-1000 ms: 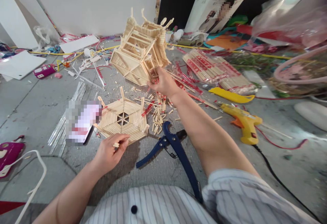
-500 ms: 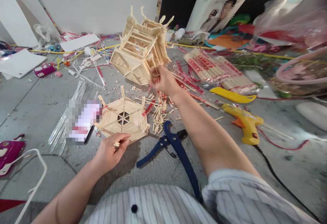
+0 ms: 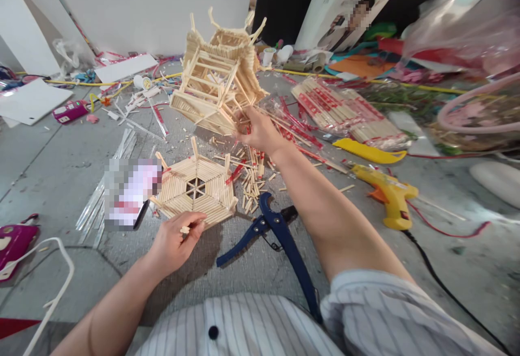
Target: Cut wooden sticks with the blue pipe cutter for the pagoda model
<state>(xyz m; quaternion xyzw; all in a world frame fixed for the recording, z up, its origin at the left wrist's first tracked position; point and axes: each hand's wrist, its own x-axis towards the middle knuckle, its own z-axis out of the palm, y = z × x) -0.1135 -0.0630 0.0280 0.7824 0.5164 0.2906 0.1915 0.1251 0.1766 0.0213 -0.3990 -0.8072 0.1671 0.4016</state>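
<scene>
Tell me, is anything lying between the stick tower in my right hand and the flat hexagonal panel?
Only small stick scraps, on the floor between the stick tower and hexagonal panel. The panel's upright corner stick also rises on that side. Nothing bigger is visible there.

The grey floor (image 3: 244,274) carries a hexagonal stick panel (image 3: 195,207), with short cut sticks (image 3: 252,191) scattered just beside it and a blue cutter (image 3: 290,256) near both. Leftward lie clear strips (image 3: 106,185), two purple boxes (image 3: 70,112) and a white board (image 3: 34,100); rightward, plastic-wrapped stick bundles (image 3: 345,112), a curved yellow piece (image 3: 369,151) and a yellow glue gun (image 3: 390,192).
</scene>
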